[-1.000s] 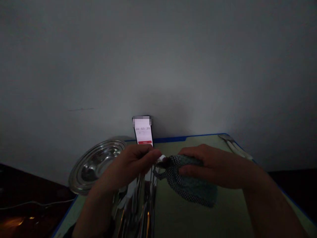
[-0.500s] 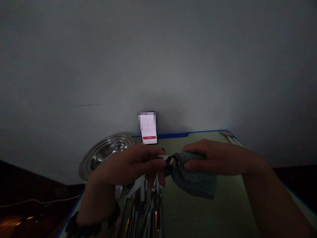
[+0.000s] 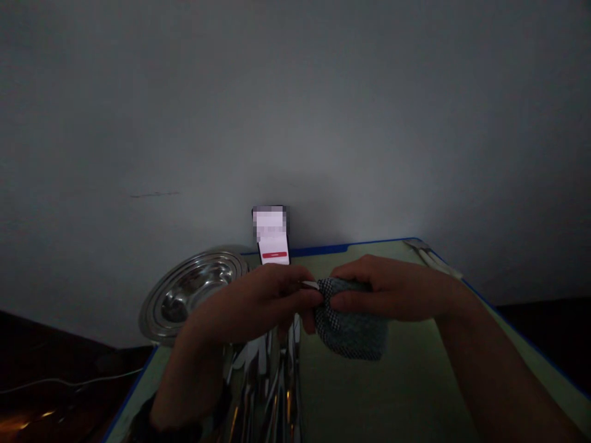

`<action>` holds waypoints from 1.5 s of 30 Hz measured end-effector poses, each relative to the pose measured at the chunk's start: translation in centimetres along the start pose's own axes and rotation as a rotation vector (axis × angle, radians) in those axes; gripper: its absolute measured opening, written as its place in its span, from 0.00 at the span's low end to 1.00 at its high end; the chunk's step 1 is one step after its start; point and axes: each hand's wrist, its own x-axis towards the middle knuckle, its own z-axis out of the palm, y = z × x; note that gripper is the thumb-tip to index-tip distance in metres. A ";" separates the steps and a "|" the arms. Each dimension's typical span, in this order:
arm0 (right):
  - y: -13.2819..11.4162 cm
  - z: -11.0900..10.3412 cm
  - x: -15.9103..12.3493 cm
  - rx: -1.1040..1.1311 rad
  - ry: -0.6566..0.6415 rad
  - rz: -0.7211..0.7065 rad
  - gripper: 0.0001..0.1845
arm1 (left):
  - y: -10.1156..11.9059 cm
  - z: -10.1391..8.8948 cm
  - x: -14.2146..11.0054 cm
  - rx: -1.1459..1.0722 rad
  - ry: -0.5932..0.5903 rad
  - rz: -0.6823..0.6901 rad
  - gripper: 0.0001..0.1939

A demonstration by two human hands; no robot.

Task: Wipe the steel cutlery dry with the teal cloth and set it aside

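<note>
My left hand (image 3: 265,304) pinches a shiny metal piece of cutlery (image 3: 311,285) between thumb and fingers. Only a short bright stretch of it shows, so whether it is a knife, fork or spoon cannot be made out. Its other end goes into a grey-green cloth (image 3: 357,335) with a black-and-white checked edge. My right hand (image 3: 392,288) is closed on this cloth, thumb in front, and the cloth's loose part hangs below. Under my left hand lie several pieces of cutlery (image 3: 272,394), lengthwise on the table; my forearm covers some.
Nested oval metal dishes (image 3: 150,317) stand at the table's left back corner. A lit phone (image 3: 274,243) leans against the wall. Near the back right corner lies a fork (image 3: 427,254), with other pale handles beside it. The green tabletop (image 3: 351,400) has a blue edge.
Both hands have shifted slightly left in view and closer together. The cloth now covers more of the cutlery piece, leaving less metal showing. The whole view has also moved a little.
</note>
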 end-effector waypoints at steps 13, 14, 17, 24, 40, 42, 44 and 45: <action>0.4 -0.2 -0.3 -0.062 0.019 0.056 0.17 | 1.3 0.2 -0.5 0.324 0.137 -0.021 0.13; 0.3 -0.2 -0.3 -0.071 0.027 0.042 0.17 | 1.3 0.2 -0.5 0.330 0.136 -0.016 0.12; 0.1 -0.3 -0.3 -0.063 0.038 0.006 0.16 | 1.3 0.1 -0.5 0.342 0.126 0.006 0.12; 0.7 -1.0 -1.1 0.041 -0.045 0.012 0.15 | 1.4 0.0 -0.7 0.339 0.131 0.037 0.13; -0.4 0.0 0.6 -0.065 0.076 0.030 0.20 | 1.7 0.4 0.0 0.258 0.071 0.009 0.11; -0.3 -0.1 0.5 -0.031 0.054 0.054 0.21 | 1.5 0.1 -0.1 0.220 0.064 0.018 0.12; 0.1 -0.2 0.1 0.000 0.019 0.070 0.21 | 1.1 -0.2 -0.4 0.186 0.079 0.023 0.12; 0.3 -0.3 -0.1 0.008 0.009 0.075 0.21 | 0.8 -0.4 -0.6 0.164 0.091 0.022 0.12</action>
